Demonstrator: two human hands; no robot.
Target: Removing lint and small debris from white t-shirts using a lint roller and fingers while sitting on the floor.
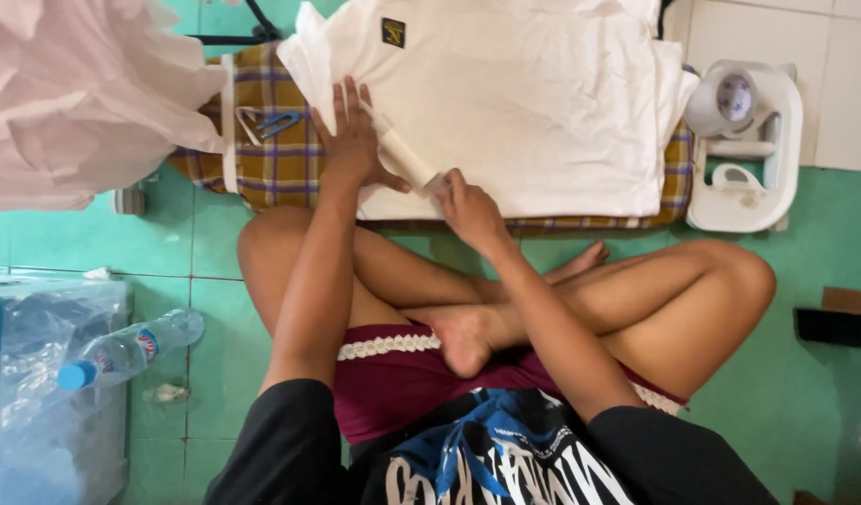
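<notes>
A green tiled floor carries a yellow-and-purple plaid pad, with white garments and blue clips spread on it. A white iron stand sits at right; a plastic water bottle lies near left.

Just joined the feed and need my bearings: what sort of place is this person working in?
Probably a home floor used as a garment workspace. The person sits cross-legged on green floor tiles, with a white shirt spread on a plaid padded mat. A plastic water bottle lies nearby.
</notes>
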